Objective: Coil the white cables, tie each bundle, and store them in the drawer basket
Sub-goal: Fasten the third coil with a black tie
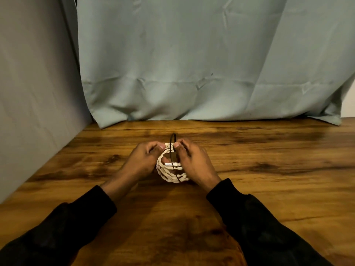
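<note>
Two hands meet over a shiny brown wood worktop (249, 189). Between them sits the white cable bundle (169, 174), a round ring of twisty loops. The left hand (143, 158) curls tight round its left side. The right hand (192, 157) pinches a thin black tie (173, 140) looped over the bundle. A soft blue-green curtain (192, 64) hangs behind.
</note>
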